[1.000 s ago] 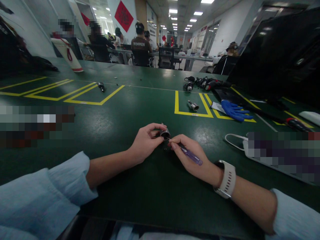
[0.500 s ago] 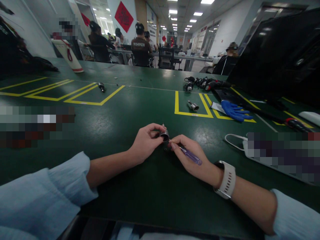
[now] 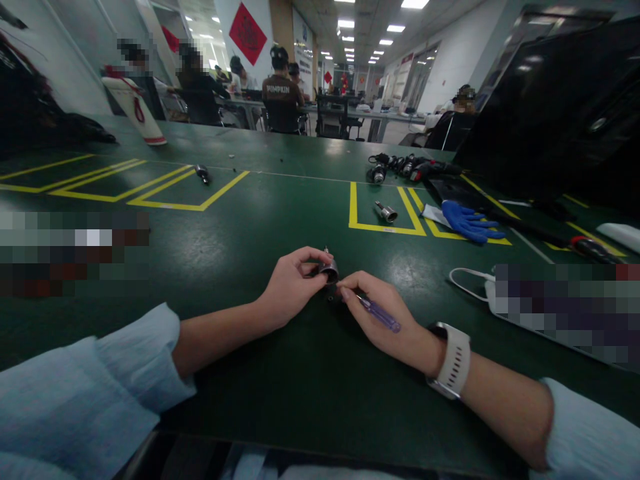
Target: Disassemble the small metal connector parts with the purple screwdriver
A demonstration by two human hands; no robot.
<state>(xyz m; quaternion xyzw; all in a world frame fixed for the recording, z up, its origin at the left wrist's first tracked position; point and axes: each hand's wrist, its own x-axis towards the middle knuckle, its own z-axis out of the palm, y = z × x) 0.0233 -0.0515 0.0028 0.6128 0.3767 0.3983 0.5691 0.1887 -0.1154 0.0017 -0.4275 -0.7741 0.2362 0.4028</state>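
Note:
My left hand (image 3: 296, 283) holds a small metal cup-shaped part (image 3: 329, 270) between thumb and fingers, its open side facing me. Just right of it, my right hand (image 3: 380, 310) is closed on a screwdriver with a clear purple handle (image 3: 381, 315). The handle lies across the palm side and points down to the right. The tool's tip is hidden near the fingertips, close to the metal part. A small dark piece (image 3: 331, 296) shows below the metal part; whether it is attached I cannot tell.
A similar metal part (image 3: 387, 212) lies inside yellow tape (image 3: 353, 207). Beyond are dark fittings (image 3: 377, 175), a blue glove (image 3: 470, 221) and a large black screen (image 3: 550, 100). Another fitting (image 3: 203, 175) lies left. A white-edged device (image 3: 493, 297) sits right. People sit at far desks.
My right hand and the screwdriver handle have shifted very slightly, the handle's end moving a little left and down. My left hand and the metal part look the same.

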